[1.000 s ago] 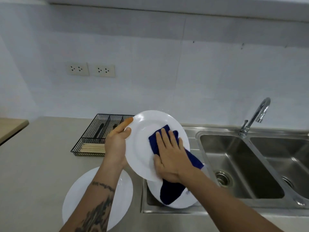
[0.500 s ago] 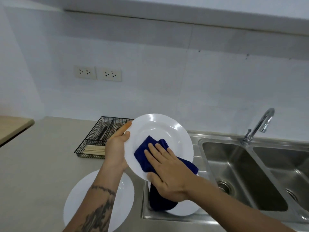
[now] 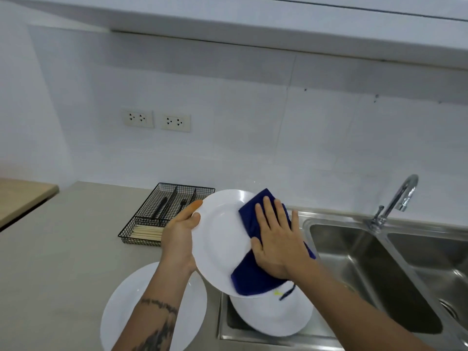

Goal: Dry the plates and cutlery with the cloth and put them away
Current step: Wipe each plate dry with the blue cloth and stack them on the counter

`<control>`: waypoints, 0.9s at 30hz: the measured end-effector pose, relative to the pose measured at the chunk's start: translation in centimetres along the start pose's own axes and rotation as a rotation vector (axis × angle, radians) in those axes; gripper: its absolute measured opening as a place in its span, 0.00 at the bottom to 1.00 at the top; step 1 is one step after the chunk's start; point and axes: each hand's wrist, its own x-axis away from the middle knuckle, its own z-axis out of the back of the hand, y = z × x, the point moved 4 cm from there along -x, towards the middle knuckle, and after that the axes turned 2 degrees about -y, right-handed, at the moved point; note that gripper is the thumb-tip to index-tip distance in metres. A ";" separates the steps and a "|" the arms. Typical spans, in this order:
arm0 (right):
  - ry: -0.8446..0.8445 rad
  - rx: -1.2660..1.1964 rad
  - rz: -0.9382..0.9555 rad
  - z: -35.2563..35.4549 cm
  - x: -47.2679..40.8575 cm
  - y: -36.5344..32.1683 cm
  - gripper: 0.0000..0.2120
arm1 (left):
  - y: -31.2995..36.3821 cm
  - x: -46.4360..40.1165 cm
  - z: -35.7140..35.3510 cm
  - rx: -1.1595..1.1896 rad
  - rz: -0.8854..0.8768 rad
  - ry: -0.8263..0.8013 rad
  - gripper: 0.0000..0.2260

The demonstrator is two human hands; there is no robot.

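My left hand (image 3: 178, 233) grips the left rim of a white plate (image 3: 220, 239) and holds it tilted above the counter. With straight fingers, my right hand (image 3: 276, 239) presses a dark blue cloth (image 3: 253, 272) flat against the plate's right side. A second white plate (image 3: 276, 317) lies on the steel draining board below. Flat on the counter under my left forearm is a third white plate (image 3: 126, 307). A black wire cutlery tray (image 3: 167, 214) at the back holds dark cutlery and wooden chopsticks.
A double steel sink (image 3: 374, 269) with a chrome tap (image 3: 397, 198) fills the right side. The grey counter (image 3: 63, 249) stretches left to a wooden surface (image 3: 22, 198). Two wall sockets (image 3: 157, 120) sit on the white tiles, and a cupboard overhangs above.
My right hand and the cloth have swept from the plate's lower middle up to its upper right edge. The left hand keeps its grip on the rim.
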 end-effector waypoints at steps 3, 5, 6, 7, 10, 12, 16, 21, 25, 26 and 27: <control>-0.119 -0.082 0.060 -0.7 2.4 -0.9 0.34 | 0.6 0.0 0.2 -0.004 -0.032 0.037 0.13; -0.173 -0.154 0.132 -0.4 3.8 -2.0 0.33 | 0.7 -0.4 0.5 -0.003 -0.034 0.070 0.13; -0.182 -0.195 0.171 0.0 4.5 -2.5 0.33 | 0.7 -0.7 0.6 0.000 -0.030 0.091 0.13; -0.182 -0.237 0.212 0.6 5.2 -3.0 0.33 | 0.8 -1.0 0.6 0.009 -0.024 0.115 0.13; -0.106 -0.278 0.318 2.1 6.1 -3.4 0.35 | 0.8 -2.0 0.6 0.069 0.011 0.195 0.14; 0.022 -0.235 0.353 2.5 5.6 -2.9 0.31 | 0.4 -2.3 0.4 0.129 0.047 0.206 0.15; 0.184 -0.211 0.355 3.0 3.7 -1.1 0.23 | -0.4 -1.4 -0.8 0.149 0.063 0.136 0.17; 0.257 -0.530 0.258 5.8 3.5 0.8 0.15 | 1.2 0.7 -0.6 -0.447 -0.429 -0.062 0.13; 0.170 -0.796 0.177 7.4 2.9 1.6 0.17 | 2.5 1.8 -2.4 -0.777 -0.826 -0.285 0.18; 0.159 -0.844 0.179 7.9 2.8 1.7 0.19 | 3.0 1.9 -2.9 -0.814 -0.857 -0.293 0.18; 0.151 -0.892 0.179 8.3 2.7 1.8 0.20 | 3.4 1.9 -3.1 -0.831 -0.875 -0.285 0.19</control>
